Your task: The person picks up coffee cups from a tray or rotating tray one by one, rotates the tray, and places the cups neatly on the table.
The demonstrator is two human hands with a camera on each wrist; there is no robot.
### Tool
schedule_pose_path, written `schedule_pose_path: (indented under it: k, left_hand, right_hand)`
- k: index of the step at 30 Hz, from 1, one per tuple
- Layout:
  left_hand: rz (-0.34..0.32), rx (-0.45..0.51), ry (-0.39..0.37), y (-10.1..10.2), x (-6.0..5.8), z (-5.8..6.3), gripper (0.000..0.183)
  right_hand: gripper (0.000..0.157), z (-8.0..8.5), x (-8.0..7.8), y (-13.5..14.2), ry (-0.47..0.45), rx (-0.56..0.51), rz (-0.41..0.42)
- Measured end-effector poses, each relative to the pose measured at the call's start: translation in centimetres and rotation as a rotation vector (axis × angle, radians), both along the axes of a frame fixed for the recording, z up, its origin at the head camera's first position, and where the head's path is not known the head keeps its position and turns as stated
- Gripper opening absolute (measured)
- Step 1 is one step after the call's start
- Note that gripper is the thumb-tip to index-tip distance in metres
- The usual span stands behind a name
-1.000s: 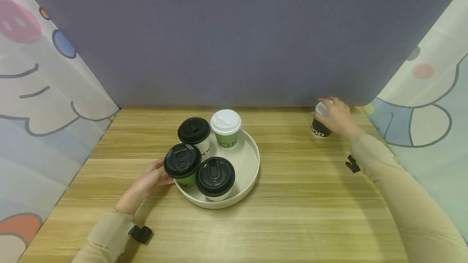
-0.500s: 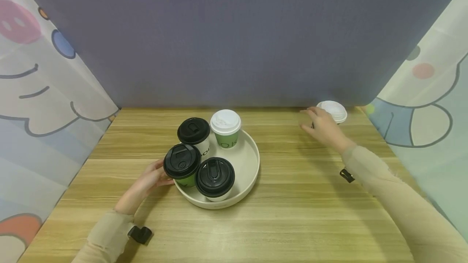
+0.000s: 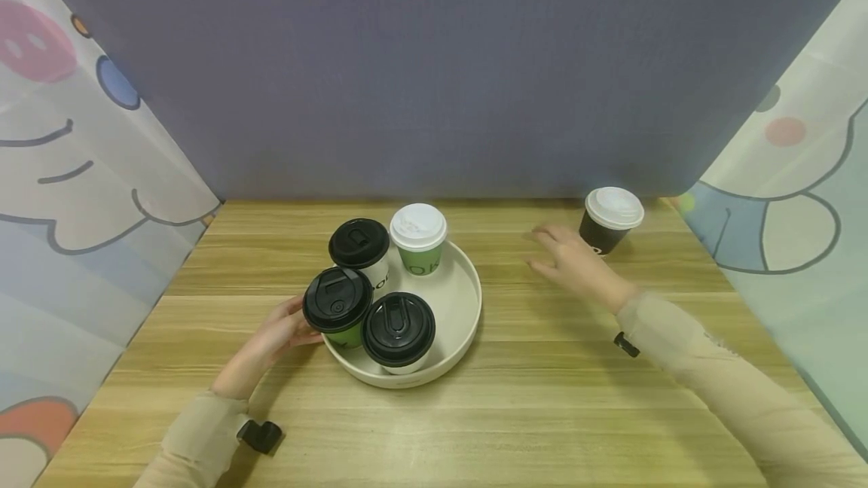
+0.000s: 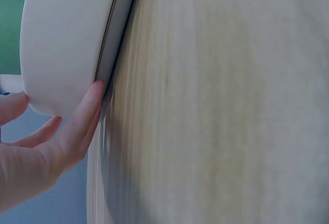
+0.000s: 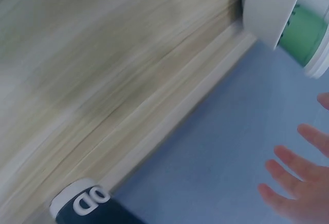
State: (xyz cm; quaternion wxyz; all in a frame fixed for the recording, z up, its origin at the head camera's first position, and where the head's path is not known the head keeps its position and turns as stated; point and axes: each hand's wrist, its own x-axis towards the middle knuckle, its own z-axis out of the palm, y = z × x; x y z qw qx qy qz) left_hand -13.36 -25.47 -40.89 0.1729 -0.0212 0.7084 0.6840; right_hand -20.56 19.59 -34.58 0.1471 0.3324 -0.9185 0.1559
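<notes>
A round cream tray (image 3: 463, 307) carries several lidded paper coffee cups. At its left side my left hand (image 3: 288, 326) holds the edge; in the left wrist view its digits touch the tray wall (image 4: 67, 39) between rim and base. On the tray stand a white-lidded green cup (image 3: 419, 239), a black-lidded white cup (image 3: 361, 247), a black-lidded green cup (image 3: 339, 303) and a front black-lidded cup (image 3: 398, 331). My right hand (image 3: 573, 262) hovers right of the tray, fingers spread, holding nothing. Behind it a black cup (image 3: 603, 233) with a white lid stands upright on the table.
The wooden table (image 3: 529, 413) ends at a grey upright panel (image 3: 434, 81) at the back. Patterned curtains (image 3: 800, 194) hang on both sides. The black cup sits near the back right corner.
My right hand has let go of the black cup and moved left and toward me. The cup has been placed slightly right of where it was held. My left hand and the tray are unmoved.
</notes>
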Motion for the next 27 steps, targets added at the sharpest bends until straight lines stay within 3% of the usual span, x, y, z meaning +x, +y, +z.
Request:
schedule_pose_path:
  k: [9,19,27]
  left_hand:
    - [0.002,-0.003,0.0,0.1,0.0,0.1,0.054]
    - [0.004,0.005,-0.005,0.1,0.1,0.0,0.054]
    - [-0.01,-0.008,0.004,0.1,0.1,0.1,0.055]
  right_hand:
    - [0.044,-0.4,1.8,-2.1,-0.036,0.02,0.103]
    - [0.043,-1.2,3.5,-3.9,-0.012,0.066,0.21]
    - [0.034,-2.0,4.6,-5.7,0.026,0.025,0.314]
